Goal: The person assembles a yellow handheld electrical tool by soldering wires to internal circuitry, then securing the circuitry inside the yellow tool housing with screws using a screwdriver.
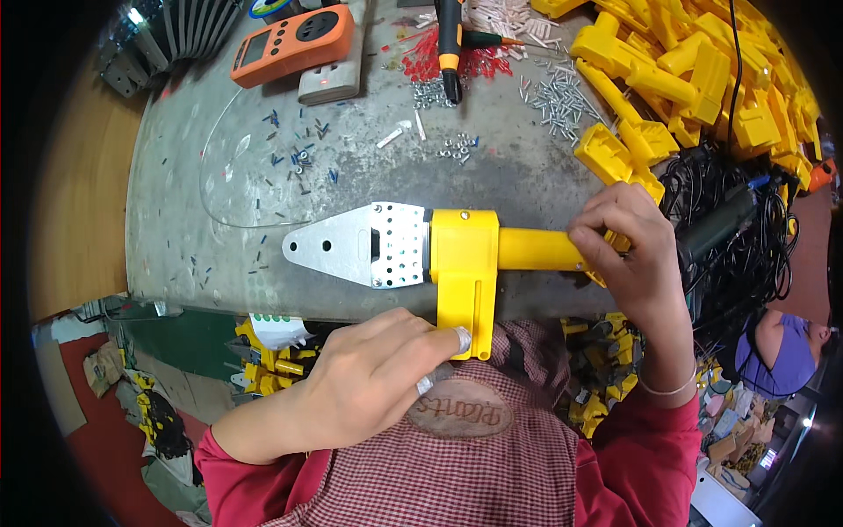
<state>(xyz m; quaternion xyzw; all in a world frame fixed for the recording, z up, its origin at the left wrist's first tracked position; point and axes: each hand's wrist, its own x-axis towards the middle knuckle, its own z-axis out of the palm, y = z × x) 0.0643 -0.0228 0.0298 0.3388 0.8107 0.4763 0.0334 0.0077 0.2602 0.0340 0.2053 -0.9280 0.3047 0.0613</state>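
Note:
A yellow pipe welder [465, 249] lies across the near part of the worktable, its pointed, perforated metal heating plate [332, 247] facing left. From its body a yellow leg [466, 321] reaches over the table's near edge toward me. My left hand [373, 373] is closed on the lower end of that leg, with whitish tape or wrapping on fingers. At the right end of the handle [540, 249], my right hand [628, 237] is closed, thumb and fingers bent around the handle end. What lies under its fingers is partly hidden.
Yellow plastic housings [694, 70] are heaped at the far right, above bundled black cables [729, 228]. Loose screws [562, 98], red small parts [421, 57] and a black-and-orange screwdriver [450, 44] lie at the back. An orange meter [294, 46] stands far left. Another person [781, 351] is at right.

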